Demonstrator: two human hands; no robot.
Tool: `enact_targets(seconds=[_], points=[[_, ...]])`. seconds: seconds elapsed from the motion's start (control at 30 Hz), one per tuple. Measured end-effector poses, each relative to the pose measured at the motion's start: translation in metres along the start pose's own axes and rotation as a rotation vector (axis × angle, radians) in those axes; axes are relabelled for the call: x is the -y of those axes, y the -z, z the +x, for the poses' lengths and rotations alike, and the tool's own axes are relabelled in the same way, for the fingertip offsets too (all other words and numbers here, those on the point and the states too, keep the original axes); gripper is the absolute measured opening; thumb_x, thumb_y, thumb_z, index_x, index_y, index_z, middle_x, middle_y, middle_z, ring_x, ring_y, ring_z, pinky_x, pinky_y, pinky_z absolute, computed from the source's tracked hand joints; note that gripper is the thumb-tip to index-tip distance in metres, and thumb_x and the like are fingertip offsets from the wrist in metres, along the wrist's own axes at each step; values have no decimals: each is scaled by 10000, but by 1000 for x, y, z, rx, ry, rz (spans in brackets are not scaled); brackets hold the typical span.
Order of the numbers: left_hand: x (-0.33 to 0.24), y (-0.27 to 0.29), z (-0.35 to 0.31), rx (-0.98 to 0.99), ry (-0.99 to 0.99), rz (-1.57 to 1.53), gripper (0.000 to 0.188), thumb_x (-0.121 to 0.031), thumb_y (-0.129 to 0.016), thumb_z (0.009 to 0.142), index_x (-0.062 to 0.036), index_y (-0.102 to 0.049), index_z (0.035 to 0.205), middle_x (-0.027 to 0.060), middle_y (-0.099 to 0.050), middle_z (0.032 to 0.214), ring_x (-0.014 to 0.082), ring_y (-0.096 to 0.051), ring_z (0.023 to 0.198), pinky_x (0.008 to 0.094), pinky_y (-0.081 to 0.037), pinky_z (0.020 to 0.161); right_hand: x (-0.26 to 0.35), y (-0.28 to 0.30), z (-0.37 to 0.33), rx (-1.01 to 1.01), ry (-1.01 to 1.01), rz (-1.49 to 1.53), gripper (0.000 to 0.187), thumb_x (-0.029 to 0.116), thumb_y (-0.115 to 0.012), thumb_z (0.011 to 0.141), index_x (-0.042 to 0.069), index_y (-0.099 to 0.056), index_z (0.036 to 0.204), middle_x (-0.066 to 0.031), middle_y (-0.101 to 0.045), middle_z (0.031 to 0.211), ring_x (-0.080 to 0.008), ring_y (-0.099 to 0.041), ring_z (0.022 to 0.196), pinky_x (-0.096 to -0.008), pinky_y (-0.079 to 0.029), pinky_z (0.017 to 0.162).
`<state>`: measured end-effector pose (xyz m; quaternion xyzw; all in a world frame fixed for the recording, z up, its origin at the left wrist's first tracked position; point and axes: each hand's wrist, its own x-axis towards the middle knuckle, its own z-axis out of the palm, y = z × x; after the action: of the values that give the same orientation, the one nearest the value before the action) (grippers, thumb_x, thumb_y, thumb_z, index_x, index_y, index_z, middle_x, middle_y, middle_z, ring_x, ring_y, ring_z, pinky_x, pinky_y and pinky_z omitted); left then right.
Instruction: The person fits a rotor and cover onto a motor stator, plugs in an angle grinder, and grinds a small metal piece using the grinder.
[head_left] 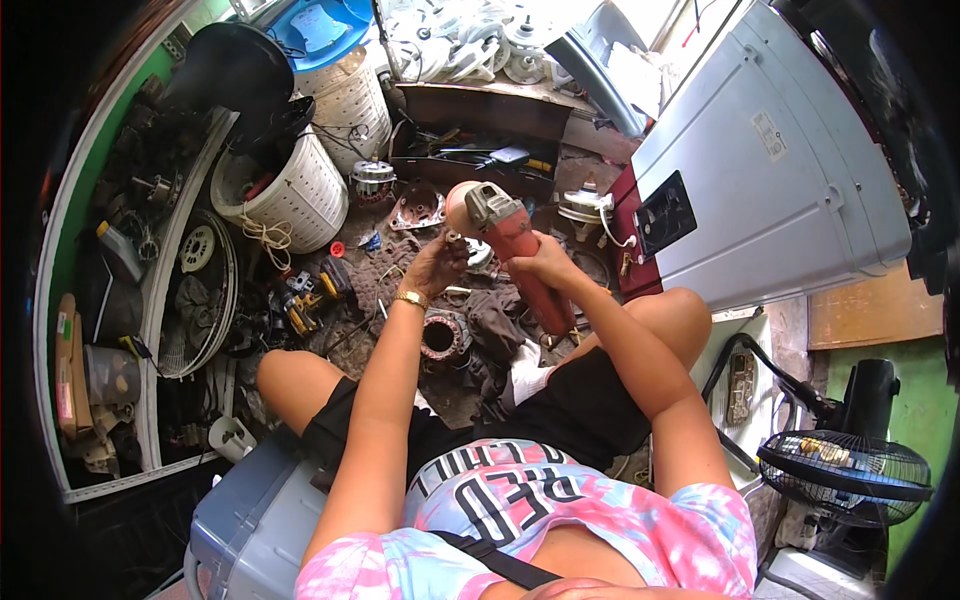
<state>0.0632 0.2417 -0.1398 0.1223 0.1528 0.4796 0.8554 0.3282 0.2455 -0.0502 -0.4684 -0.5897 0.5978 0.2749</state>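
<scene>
My right hand is wrapped round the body of a red angle grinder, raised in front of my knees. The grinder's round disc faces left, toward my left hand. Close below the disc, my left hand pinches a small metal piece; its exact kind is too small to tell. A round motor housing with a dark bore stands on the floor beneath my hands. Beyond the left hand lies a reddish metal motor cover.
A yellow-and-black power drill lies left on dark cloths. White perforated baskets and a silver motor stand behind it. An open tool box sits at the back. A large grey appliance and a black fan flank my right.
</scene>
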Motion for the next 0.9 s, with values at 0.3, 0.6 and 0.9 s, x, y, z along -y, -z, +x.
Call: enact_targets(seconds=[0.3, 0.6, 0.9], points=[[3, -2, 5, -56, -37, -68, 223, -334, -628, 1009, -116, -659, 971, 10, -630, 943, 124, -536, 829, 239, -422, 646, -15, 9, 0, -16, 23, -13, 528, 203, -838, 710, -8, -631, 1147, -92, -703, 993, -156, -662, 839, -316, -549, 774], [0, 1, 5, -55, -53, -64, 232, -324, -635, 1005, -93, -660, 988, 19, -638, 949, 126, -538, 813, 248, -422, 642, -13, 5, 1, -10, 25, -51, 537, 203, -841, 704, -6, -633, 1153, -89, -702, 1007, -158, -661, 855, -321, -546, 784], [-4, 3, 5, -125, -25, 125, 287, -320, -696, 967, -79, -652, 1116, 12, -636, 978, 103, -535, 817, 254, -444, 662, -11, 2, 2, 61, 38, -11, 528, 182, -845, 701, 1, -637, 1152, -82, -703, 1007, -153, -663, 856, -319, -548, 788]])
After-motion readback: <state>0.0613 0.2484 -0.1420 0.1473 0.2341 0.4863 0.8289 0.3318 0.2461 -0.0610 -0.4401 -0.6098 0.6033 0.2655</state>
